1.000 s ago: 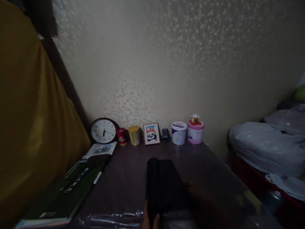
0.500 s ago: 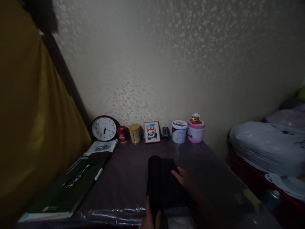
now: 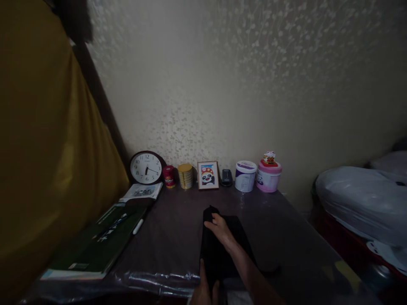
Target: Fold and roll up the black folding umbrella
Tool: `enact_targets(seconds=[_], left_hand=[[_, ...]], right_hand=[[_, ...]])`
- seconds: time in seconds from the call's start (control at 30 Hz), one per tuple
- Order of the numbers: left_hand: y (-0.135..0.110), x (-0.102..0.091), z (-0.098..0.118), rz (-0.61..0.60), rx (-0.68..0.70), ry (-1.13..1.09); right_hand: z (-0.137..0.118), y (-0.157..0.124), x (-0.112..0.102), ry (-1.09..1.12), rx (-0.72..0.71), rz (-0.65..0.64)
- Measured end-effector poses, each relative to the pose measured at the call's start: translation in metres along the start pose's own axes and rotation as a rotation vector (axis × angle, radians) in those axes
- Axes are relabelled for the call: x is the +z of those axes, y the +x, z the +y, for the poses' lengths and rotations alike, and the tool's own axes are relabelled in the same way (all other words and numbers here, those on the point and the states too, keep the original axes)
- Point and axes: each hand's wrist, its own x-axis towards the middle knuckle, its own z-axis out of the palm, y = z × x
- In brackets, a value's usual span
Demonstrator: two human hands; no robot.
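A black folded fabric item (image 3: 235, 237) lies on the near middle of the table, its exact kind hard to tell in the dim light. Its left side is folded over into a raised strip, and a thin dark strap or cord trails out to the right. My right hand (image 3: 220, 229) is closed on the far end of the folded strip, thumb and fingers on the fabric. At the near left edge, my left hand (image 3: 205, 290) grips the same fabric, thumb and fingers pinching it. The lower part of my left hand is cut off by the frame.
A dark table (image 3: 178, 228) with a clear plastic cover holds a green book (image 3: 95, 250) and a white pen (image 3: 137, 226) on the left. Along the wall stand a clock (image 3: 146, 168), tins, a framed panda picture (image 3: 208, 175) and tubs. Plastic-wrapped bundles (image 3: 359, 203) lie right.
My right hand has moved left from the fabric's right edge to the far end of the folded strip. My left hand stays at the near edge. The view has shifted slightly left.
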Motion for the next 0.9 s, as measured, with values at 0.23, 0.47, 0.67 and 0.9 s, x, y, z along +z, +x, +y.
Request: enact_targets(seconds=[0.23, 0.47, 0.67, 0.9], left_hand=[[0.0, -0.003, 0.001, -0.028, -0.027, 0.129], [-0.01, -0.012, 0.006, 0.026, -0.051, 0.112], [-0.015, -0.025, 0.017, 0.015, 0.044, 0.172], [-0.011, -0.04, 0.035, -0.129, 0.087, 0.29]], right_hand=[[0.003, 0.007, 0.015, -0.289, 0.056, -0.042], [0.0, 0.006, 0.015, -0.539, 0.001, -0.031], [-0.004, 0.003, 0.015, -0.563, 0.001, -0.025], [-0.005, -0.004, 0.018, -0.504, -0.206, -0.23]])
